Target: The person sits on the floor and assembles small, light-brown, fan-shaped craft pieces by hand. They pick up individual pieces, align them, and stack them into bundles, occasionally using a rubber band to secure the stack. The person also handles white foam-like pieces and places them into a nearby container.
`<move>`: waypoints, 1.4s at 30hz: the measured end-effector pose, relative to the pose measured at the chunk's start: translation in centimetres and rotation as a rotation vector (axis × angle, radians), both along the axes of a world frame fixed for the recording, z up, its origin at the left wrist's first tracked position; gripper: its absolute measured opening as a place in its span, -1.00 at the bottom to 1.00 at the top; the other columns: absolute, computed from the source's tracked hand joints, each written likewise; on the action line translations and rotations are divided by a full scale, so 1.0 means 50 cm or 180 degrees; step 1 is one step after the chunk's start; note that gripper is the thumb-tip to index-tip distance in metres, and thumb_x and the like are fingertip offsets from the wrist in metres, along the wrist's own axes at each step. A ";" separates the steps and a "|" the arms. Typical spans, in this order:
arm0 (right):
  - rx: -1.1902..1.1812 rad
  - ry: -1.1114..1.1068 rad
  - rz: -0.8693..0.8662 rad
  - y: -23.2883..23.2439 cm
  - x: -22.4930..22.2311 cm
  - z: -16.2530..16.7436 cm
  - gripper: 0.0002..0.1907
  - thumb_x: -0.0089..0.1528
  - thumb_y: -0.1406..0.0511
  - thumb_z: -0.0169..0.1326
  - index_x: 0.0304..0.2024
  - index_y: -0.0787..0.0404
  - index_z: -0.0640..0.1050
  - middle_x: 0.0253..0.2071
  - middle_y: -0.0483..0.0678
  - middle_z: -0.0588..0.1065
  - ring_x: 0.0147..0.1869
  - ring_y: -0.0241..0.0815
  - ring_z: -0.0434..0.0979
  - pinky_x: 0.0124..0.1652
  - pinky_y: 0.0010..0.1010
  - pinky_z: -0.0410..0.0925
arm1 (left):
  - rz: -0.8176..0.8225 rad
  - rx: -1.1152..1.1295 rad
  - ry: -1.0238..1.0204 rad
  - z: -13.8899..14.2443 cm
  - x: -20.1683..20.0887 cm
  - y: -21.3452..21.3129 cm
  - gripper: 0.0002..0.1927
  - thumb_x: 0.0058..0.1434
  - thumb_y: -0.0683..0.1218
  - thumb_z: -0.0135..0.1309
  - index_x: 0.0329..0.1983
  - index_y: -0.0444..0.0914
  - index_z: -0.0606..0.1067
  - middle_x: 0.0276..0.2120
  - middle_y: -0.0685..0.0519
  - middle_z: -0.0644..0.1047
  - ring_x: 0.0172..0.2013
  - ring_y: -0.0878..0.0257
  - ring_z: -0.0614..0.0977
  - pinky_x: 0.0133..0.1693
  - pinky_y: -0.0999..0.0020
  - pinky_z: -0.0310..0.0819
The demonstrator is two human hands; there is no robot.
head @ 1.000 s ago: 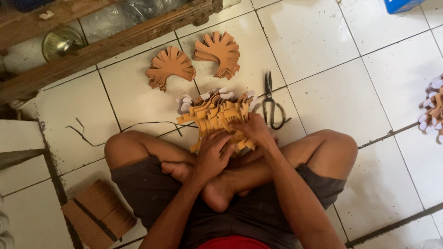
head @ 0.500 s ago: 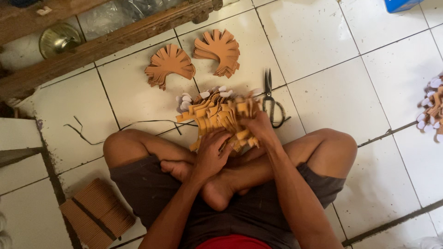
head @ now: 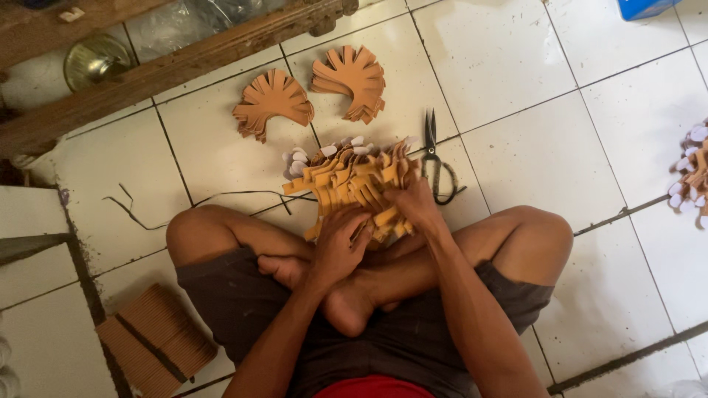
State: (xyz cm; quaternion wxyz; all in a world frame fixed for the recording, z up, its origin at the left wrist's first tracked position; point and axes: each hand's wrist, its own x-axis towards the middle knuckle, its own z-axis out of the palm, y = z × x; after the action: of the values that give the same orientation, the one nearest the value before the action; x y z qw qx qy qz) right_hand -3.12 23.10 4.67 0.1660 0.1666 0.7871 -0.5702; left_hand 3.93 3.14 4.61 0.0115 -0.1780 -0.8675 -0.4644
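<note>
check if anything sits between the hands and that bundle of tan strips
Nothing visible does. The left hand and right hand are both already on the bundle of tan strips, each with a grip on its near edge. The scissors lie off to the side.

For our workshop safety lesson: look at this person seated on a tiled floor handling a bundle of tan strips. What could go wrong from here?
1. The scissors lie on the tile right beside the right hand; a sideways reach might catch them.
2. The bundle of tan strips is fanned out loosely between both hands, the left hand gripping low, so pieces could slip and scatter.
3. The two fan-shaped stacks sit close ahead and might be knocked.
</note>
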 end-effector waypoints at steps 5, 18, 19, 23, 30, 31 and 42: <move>-0.0157 -0.0561 0.0456 -0.016 0.001 0.002 -0.49 0.09 0.38 0.31 0.06 0.44 0.49 -0.18 0.25 0.64 -0.29 -0.05 0.68 -0.24 -0.29 0.50 | -0.0002 -0.0016 -0.0088 -0.008 0.002 -0.001 -0.73 0.26 -0.15 0.09 0.01 -0.30 0.56 0.08 -0.11 0.58 0.24 -0.04 0.48 0.26 0.05 0.28; -0.0445 0.0279 0.0183 0.012 0.010 0.062 -0.61 0.15 0.38 0.13 0.04 0.26 0.45 -0.13 0.03 0.56 -0.16 -0.11 0.64 -0.23 -0.24 0.60 | -0.0006 -0.0374 0.0067 -0.010 -0.002 0.004 -0.77 0.27 -0.18 0.05 -0.05 -0.35 0.57 0.06 -0.10 0.58 0.20 -0.03 0.50 0.23 0.05 0.29; -0.0183 0.0068 0.0003 0.027 0.013 0.069 -0.63 0.16 0.35 0.16 0.03 0.25 0.47 -0.14 0.03 0.57 -0.16 -0.12 0.63 -0.23 -0.29 0.57 | -0.0028 -0.0367 0.0050 -0.011 -0.003 0.004 -0.78 0.28 -0.18 0.06 -0.05 -0.34 0.57 0.06 -0.09 0.58 0.21 -0.03 0.50 0.24 0.05 0.29; 0.0020 0.0226 -0.0489 0.102 0.024 0.109 -0.72 0.17 0.34 0.18 -0.08 0.31 0.56 -0.21 0.03 0.59 -0.20 -0.16 0.59 -0.27 -0.45 0.48 | -0.0007 -0.0196 0.0227 -0.016 -0.003 0.005 -0.79 0.25 -0.18 0.07 -0.08 -0.33 0.57 0.02 -0.08 0.59 0.17 -0.04 0.51 0.24 0.04 0.31; -0.0152 0.0425 -0.1049 0.150 0.052 0.187 -0.79 0.14 0.35 0.20 -0.20 0.33 0.63 -0.35 -0.05 0.62 -0.39 -0.26 0.59 -0.42 -0.48 0.44 | 0.0058 -0.0286 0.0215 0.002 -0.008 0.011 -0.76 0.24 -0.17 0.08 -0.05 -0.32 0.55 -0.01 -0.10 0.58 0.14 -0.08 0.51 0.20 0.01 0.29; -0.0177 0.0408 -0.1051 0.145 0.052 0.193 -0.79 0.16 0.35 0.22 -0.20 0.38 0.63 -0.35 -0.03 0.60 -0.39 -0.24 0.55 -0.42 -0.45 0.41 | 0.0053 -0.0376 0.0306 0.013 -0.008 0.014 -0.76 0.23 -0.16 0.10 -0.05 -0.32 0.55 -0.01 -0.10 0.58 0.13 -0.09 0.51 0.20 -0.02 0.28; 0.0374 0.1257 0.0990 -0.123 0.058 0.259 -0.60 0.10 0.44 0.15 0.02 0.36 0.53 -0.22 0.05 0.59 -0.25 -0.21 0.57 -0.32 -0.41 0.47 | 0.0110 0.3791 -0.2573 0.123 0.035 -0.024 -0.29 0.26 -0.14 0.13 0.48 -0.07 0.20 0.19 0.15 0.42 0.12 0.30 0.43 0.15 0.32 0.33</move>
State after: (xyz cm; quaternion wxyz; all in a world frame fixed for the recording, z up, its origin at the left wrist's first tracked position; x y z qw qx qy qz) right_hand -0.22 16.93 17.64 0.0849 -0.0616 0.8522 -0.5126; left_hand 5.67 1.92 10.75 -0.2080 0.0581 -0.4061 -0.8880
